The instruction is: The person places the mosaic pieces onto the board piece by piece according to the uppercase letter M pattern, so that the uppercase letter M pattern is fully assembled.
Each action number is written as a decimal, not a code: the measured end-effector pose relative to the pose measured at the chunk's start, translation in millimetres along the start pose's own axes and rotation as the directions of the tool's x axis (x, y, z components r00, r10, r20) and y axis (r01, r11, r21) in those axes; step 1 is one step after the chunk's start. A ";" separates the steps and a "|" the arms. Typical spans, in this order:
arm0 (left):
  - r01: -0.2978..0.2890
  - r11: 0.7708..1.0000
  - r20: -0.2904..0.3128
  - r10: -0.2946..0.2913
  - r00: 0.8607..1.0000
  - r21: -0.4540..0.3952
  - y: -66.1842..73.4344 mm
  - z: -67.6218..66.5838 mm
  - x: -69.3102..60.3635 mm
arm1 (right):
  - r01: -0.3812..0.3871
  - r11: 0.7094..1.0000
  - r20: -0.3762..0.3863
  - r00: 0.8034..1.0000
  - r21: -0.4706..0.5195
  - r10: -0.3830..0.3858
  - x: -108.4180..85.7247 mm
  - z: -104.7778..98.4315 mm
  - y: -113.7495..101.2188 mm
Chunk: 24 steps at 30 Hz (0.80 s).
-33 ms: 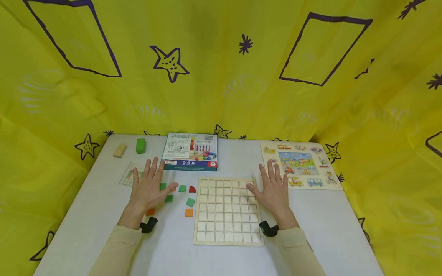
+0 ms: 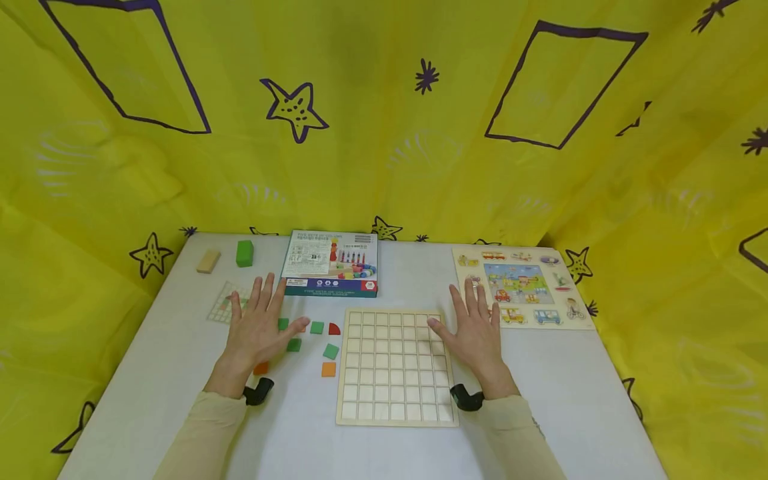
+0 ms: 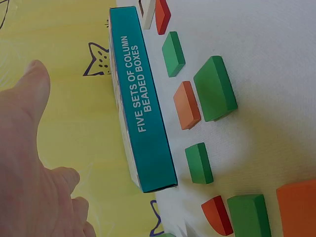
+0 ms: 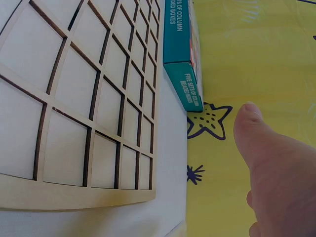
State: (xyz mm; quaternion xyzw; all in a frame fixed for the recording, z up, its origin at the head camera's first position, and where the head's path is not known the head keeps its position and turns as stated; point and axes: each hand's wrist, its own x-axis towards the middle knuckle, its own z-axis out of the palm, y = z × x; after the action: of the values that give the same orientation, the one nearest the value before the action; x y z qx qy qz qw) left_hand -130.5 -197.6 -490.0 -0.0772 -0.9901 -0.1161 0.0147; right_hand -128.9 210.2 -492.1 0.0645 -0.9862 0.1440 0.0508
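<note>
My left hand (image 2: 258,337), fingers straight and thumb spread, is over the left of the table, holding nothing. Beneath and beside it lie small flat pieces: a green square (image 2: 317,328), a red quarter-circle (image 2: 334,329), an orange square (image 2: 329,369) and several more, some partly hidden by the hand. A grid pattern card (image 2: 219,305) shows behind its fingers. Held out flat with spread thumb, my right hand (image 2: 480,337) overlaps the right edge of a wooden grid board (image 2: 396,424) in the head view. Whether either hand touches anything beneath is unclear. Bare grid cells (image 4: 74,160) appear in the right wrist view.
At the back lies a cardboard box (image 2: 331,288) labelled as beaded column sets. A natural wood block (image 2: 208,261) and a green block (image 2: 245,254) are at back left. A vehicle picture puzzle (image 2: 558,327) lies at right. Yellow curtain (image 2: 360,173) surrounds the table.
</note>
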 end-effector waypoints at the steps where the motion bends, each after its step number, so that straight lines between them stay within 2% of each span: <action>1: 0.000 1.000 -0.001 0.000 1.000 -0.001 -0.2 0.1 -0.3 | 0.001 1.000 -0.002 1.000 0.000 -0.001 0.0 0.3 -0.1; 8: -0.004 1.000 -0.001 0.004 1.000 -0.017 0.4 -1.4 -2.5 | -0.003 1.000 0.006 1.000 0.003 0.003 -0.9 0.0 -2.3; 15: -0.047 0.998 0.000 0.047 0.999 -0.047 3.3 0.2 -1.9 | -0.002 1.000 0.003 1.000 0.014 0.002 -5.6 0.9 -1.7; 24: -0.092 0.993 -0.044 0.089 0.995 -0.075 8.1 1.6 0.3 | 0.009 0.998 0.009 1.000 0.056 -0.009 -14.8 0.1 -0.5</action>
State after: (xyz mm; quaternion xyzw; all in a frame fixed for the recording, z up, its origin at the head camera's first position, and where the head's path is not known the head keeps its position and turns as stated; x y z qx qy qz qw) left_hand -129.6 -189.4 -489.7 -0.1204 -0.9799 -0.1546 0.0373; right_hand -114.2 211.4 -493.8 0.0711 -0.9817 0.1711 0.0449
